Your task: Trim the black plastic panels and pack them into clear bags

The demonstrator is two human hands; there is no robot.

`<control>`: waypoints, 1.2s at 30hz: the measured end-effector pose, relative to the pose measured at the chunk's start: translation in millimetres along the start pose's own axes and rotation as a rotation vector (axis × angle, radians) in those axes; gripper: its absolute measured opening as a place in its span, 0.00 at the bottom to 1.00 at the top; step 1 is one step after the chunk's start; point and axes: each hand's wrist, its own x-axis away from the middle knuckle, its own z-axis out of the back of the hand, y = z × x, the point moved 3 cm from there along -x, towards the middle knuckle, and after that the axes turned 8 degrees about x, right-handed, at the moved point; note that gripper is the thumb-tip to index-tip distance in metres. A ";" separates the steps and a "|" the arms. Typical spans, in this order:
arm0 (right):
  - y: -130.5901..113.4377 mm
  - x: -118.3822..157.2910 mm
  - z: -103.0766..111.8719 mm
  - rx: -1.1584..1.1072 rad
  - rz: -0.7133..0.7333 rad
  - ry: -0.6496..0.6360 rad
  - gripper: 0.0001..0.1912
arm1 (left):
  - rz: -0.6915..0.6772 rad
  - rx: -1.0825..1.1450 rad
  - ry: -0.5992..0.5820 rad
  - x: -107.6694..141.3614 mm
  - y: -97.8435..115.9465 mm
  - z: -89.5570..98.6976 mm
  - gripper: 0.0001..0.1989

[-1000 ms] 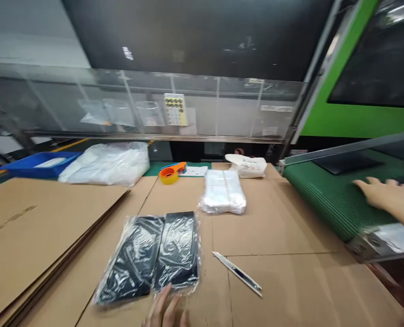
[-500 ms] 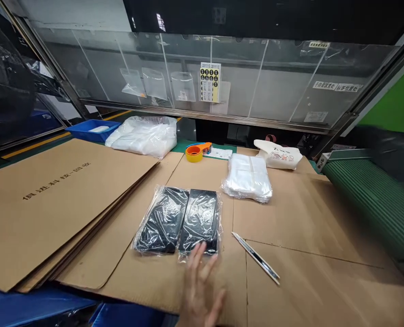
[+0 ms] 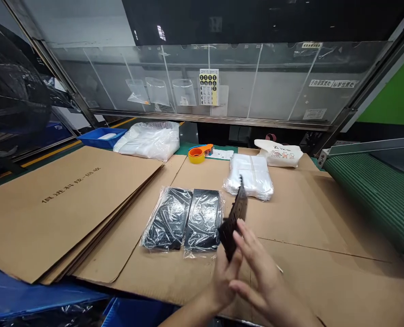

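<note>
Partly behind hands [image 3: 263, 268], black panel [image 3: 234, 222]

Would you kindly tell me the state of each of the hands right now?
Left hand: closed, holding the lower end of a black panel.
Right hand: open, its extended fingers against the black panel.

Left hand [image 3: 224, 279] curled, right hand [image 3: 265, 268] just beside, its fingers [image 3: 252, 240] extended, left forearm [image 3: 193, 311] slanting upward.
</note>
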 end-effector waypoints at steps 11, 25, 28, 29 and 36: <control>142.2 16.7 2.3 -1.129 -0.981 0.173 0.24 | 0.319 0.703 -0.182 -62.9 9.6 38.9 0.19; 131.1 34.9 -7.5 -1.206 -1.033 0.165 0.22 | 0.401 0.852 -0.415 -48.6 -2.1 41.5 0.19; 131.7 37.0 -9.5 -1.228 -1.037 0.171 0.21 | 0.393 0.778 -0.369 -48.9 2.3 39.5 0.20; 133.3 37.7 -9.9 -1.224 -1.038 0.161 0.22 | 0.391 0.744 -0.358 -49.3 4.5 38.1 0.19; 130.9 23.9 11.4 -0.350 -0.970 0.392 0.29 | 0.363 0.495 -0.256 -48.1 7.5 30.0 0.17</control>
